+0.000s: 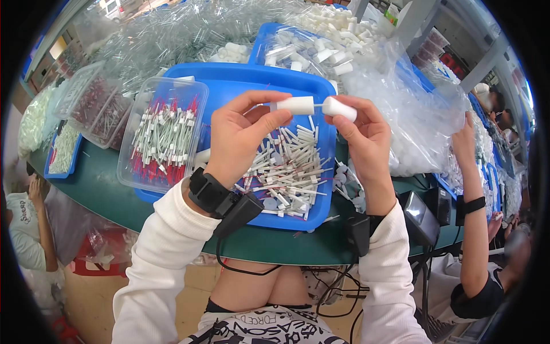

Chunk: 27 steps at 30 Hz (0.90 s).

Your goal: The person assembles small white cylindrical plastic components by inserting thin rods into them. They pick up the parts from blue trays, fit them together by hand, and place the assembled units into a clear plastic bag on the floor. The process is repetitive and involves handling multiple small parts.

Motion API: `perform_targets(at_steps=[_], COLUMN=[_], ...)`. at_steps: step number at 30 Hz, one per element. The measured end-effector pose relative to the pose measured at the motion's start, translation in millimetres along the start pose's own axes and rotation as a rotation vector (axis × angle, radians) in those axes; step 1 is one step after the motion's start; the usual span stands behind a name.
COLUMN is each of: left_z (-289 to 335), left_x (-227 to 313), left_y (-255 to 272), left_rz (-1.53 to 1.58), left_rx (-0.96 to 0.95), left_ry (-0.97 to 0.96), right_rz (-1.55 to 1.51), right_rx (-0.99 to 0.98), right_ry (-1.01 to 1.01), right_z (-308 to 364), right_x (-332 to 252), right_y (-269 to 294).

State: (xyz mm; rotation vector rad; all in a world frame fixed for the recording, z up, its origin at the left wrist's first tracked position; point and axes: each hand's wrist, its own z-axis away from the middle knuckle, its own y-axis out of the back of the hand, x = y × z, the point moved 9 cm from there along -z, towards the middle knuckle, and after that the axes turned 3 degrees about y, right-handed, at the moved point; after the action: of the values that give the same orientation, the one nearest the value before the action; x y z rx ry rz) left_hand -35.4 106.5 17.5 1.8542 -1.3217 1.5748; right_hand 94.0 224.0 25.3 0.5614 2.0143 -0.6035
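Above a blue tray (229,77), my left hand (238,137) pinches a white plastic cylinder (298,105), lying level and pointing right. My right hand (368,140) grips a second white cylindrical piece (339,109) with a rounded edge, slightly tilted. A thin pale stem (318,105) spans the short gap between the two; which piece it belongs to, I cannot tell. Below my hands, the tray holds many slim white sticks (301,163) and some translucent round discs (270,203). To the left, a clear plastic box (127,155) contains bundled white sticks with red wires (163,140).
Clear tubes (189,34) are heaped at the back. White cylinders (329,28) lie behind the tray, partly under film. A clear bag (412,137) sits at right. Cables (338,292) hang below the green table (275,246). Another person's arm (472,189) reaches in at right.
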Motion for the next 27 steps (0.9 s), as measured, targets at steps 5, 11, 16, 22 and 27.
perform_targets(at_steps=[5,11,16,22,27], left_z=[-0.8,-0.4,0.6,-3.1,-0.8], left_x=[-0.3,1.9,5.2,2.3,0.1], left_y=[3.1,28.8,32.7,21.8,12.5], left_rz=[0.015,-0.055,-0.03,-0.069,-0.004], left_rx=[0.017,0.251,0.294,0.21,0.098], left_ry=[-0.01,-0.076,-0.132,-0.074,-0.025], right_rz=[0.088,1.025,1.35,1.391,0.469], right_rx=[0.046,-0.051,-0.134,-0.168,-0.097], right_ry=[0.019,0.402,0.531,0.489,0.073], right_z=[-2.5,-6.1,-12.4,-20.6,-8.7], right_x=[2.0,-3.2,1.2,1.0,1.8], right_y=[10.6,-13.0,-57.5,-56.6,-21.5])
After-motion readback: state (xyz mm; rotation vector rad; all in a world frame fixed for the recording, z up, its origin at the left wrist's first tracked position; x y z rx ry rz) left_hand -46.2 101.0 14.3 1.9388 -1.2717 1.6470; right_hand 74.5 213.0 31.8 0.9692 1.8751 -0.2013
